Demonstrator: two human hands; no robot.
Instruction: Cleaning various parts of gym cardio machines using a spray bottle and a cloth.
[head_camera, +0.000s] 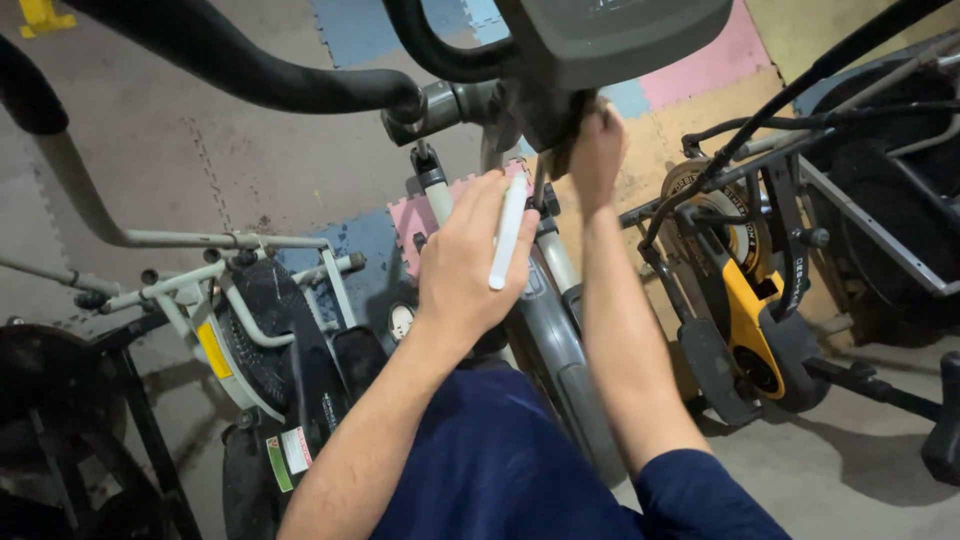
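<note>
- The left hand (468, 262) is raised in the middle of the scene, back of the hand toward us, fingers curled loosely around a slim white tool (507, 232) shaped like a pen, which stands nearly upright against the fingers
- The right hand (597, 152) reaches farther away and higher, clenched up under the dark console (610, 40) of an exercise machine; what its fingertips grip there I cannot tell, as the console's underside hides them
- The white tool sits just left of the right wrist, near the machine's grey upright post (556, 330), which runs down between the two forearms
- A thick black handlebar (250, 70) sweeps in from the far left and joins a grey clamp (440, 105) just left of the console
- Both forearms are bare, with dark blue sleeves (700, 500) at the near edge
- On the left stands another exercise bike (270, 340) with a white frame and a yellow patch
- On the right stands a black and yellow bike (745, 310), with black cables running above it
- The floor carries foam mats (700, 60) in pink, blue and tan
</note>
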